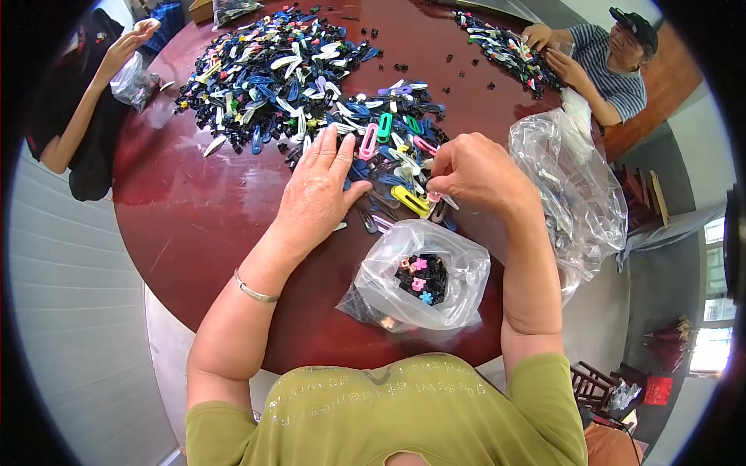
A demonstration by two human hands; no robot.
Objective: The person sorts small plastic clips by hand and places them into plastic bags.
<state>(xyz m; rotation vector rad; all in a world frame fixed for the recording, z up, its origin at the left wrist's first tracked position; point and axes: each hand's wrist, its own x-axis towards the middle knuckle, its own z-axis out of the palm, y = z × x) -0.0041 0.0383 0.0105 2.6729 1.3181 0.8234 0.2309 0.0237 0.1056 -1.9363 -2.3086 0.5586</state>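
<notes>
A mixed heap of hair clips (287, 85) spreads over the round table, with snap clips in blue, white, black and bright colours. My left hand (315, 190) lies open on its near edge, fingers stretched forward over the clips. Bent and pinched together, the fingers of my right hand (486, 179) are at the heap's right side, with a small pink hair clip (434, 197) at their tips. Beside it lies a yellow snap clip (409, 201). Just in front of me stands an opened clear plastic bag (466, 268) holding small black claw clips and a few coloured flower-shaped ones.
On the right, a large clear plastic bag (571, 186) hangs over the edge of the dark red table (186, 210). A person (622, 70) handles a second clip pile (509, 50) there. At left, another person's arm (85, 105) is near a small plastic bag (135, 81).
</notes>
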